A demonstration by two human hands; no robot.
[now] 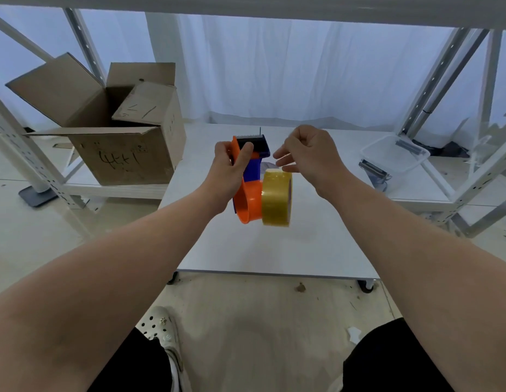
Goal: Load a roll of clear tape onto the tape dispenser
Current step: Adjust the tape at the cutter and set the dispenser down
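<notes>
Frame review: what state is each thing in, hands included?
tape dispenser: held above the table, cutter up.
tape roll: apparently mounted on the tape dispenser.
left hand: grips the tape dispenser.
right hand: fingertips at the tape roll's top; pinch unclear.
cardboard box: flaps open.
plastic tub: no lid on.

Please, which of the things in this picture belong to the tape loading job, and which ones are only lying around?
For the job: tape dispenser, gripped by the left hand; tape roll; right hand, just above the roll.

Lying about: open cardboard box; clear plastic tub.
</notes>
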